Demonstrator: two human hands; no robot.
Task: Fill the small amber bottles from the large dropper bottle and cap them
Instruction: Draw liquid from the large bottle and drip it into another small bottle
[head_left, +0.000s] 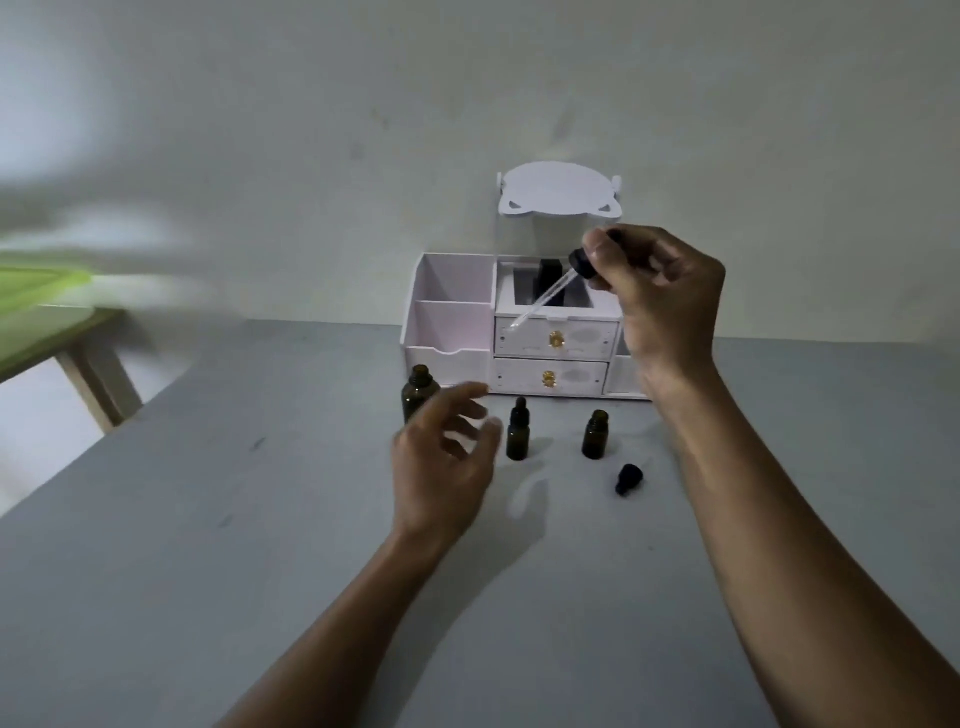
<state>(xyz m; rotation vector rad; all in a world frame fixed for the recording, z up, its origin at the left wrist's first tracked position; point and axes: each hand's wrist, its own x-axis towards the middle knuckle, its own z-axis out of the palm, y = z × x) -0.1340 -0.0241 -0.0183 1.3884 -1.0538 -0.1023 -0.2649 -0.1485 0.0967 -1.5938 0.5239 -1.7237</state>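
My right hand (660, 296) pinches the dropper (584, 266) by its black top, up in the air in front of the organizer (452, 312). The glass tube slants down toward seven o'clock. I cannot tell whether there is liquid in the tube.

My left hand (447, 457) is slack, fingers loosely spread and holding nothing. It hovers just at five o'clock of the large bottle (418, 389), which stands open-mouthed on the counter (260, 519); the blur keeps me from saying whether a finger touches it.

At three o'clock of my left hand stands the capped bottle (517, 431), which I take to be finished. Further toward three o'clock, apart from it, is the open bottle (595, 435), and its cap (628, 479) lies on its side at five o'clock of that, near but not touching.

So I judge I am in the filling step for the second small bottle. The next move calls for bringing the dropper down and over, upright, with its tip centred on that narrow mouth, then a slow squeeze of the bulb. The bottle is light and could tip, so my free hand would do well to steady it. After that the dropper goes back to the large bottle and the loose cap gets screwed on.
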